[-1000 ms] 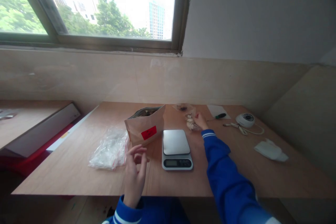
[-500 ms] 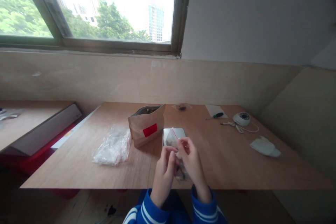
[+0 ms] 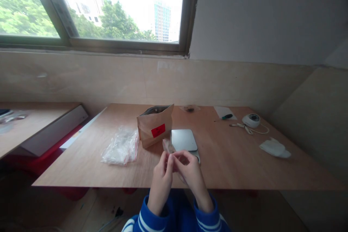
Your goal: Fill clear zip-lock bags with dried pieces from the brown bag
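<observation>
An open paper bag (image 3: 154, 131) and plastic bags (image 3: 119, 146) sit on the left while both hands (image 3: 162, 177) (image 3: 191, 172), partly hiding the scale (image 3: 184, 139) just beyond, pinch a small, crumpled, see-through pouch (image 3: 169, 146) over the near side of the desk (image 3: 233, 165).

On a wooden tabletop (image 3: 231, 159), clear plastic bags (image 3: 121, 146) are heaped at left, beside an upright, open paper bag (image 3: 152, 130). A scale (image 3: 183, 139) is set just right of it. Farther back, a clear packet (image 3: 190, 109) is laid; a screwdriver (image 3: 227, 116) is rested partly on white paper (image 3: 221, 111). At right, a camera (image 3: 250, 120) with its cable (image 3: 248, 129) and a crumpled white wrapper (image 3: 274, 148) are placed.
</observation>
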The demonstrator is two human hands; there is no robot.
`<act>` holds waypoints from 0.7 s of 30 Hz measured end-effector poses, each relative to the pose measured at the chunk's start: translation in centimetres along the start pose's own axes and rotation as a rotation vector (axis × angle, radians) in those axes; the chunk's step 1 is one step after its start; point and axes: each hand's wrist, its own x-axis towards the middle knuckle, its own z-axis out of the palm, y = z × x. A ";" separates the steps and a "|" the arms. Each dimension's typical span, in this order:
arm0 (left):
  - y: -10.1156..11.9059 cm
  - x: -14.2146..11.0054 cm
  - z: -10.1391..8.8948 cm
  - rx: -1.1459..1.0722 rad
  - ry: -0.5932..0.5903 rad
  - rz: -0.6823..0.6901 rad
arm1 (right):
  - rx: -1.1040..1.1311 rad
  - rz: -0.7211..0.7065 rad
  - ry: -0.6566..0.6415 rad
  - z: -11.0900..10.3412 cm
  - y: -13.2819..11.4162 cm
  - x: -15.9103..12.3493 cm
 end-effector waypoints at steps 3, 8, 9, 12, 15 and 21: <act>0.0 -0.2 -0.6 0.080 0.067 -0.011 | -0.030 -0.012 0.003 0.6 0.0 -0.2; 0.1 0.1 -1.3 0.068 0.057 0.009 | -0.042 -0.031 -0.010 0.8 0.2 -0.4; 0.1 0.2 -1.4 0.067 0.043 0.019 | -0.027 -0.038 -0.010 0.7 0.3 -0.3; 0.3 0.6 -1.4 0.106 0.010 0.057 | -0.031 -0.051 0.004 0.2 0.3 -0.2; 0.6 0.7 -1.1 0.181 -0.022 0.088 | -0.126 -0.096 0.066 -1.0 0.1 0.5; 1.3 0.2 -1.1 0.212 -0.022 0.128 | -0.254 -0.274 0.394 -3.7 -2.1 2.9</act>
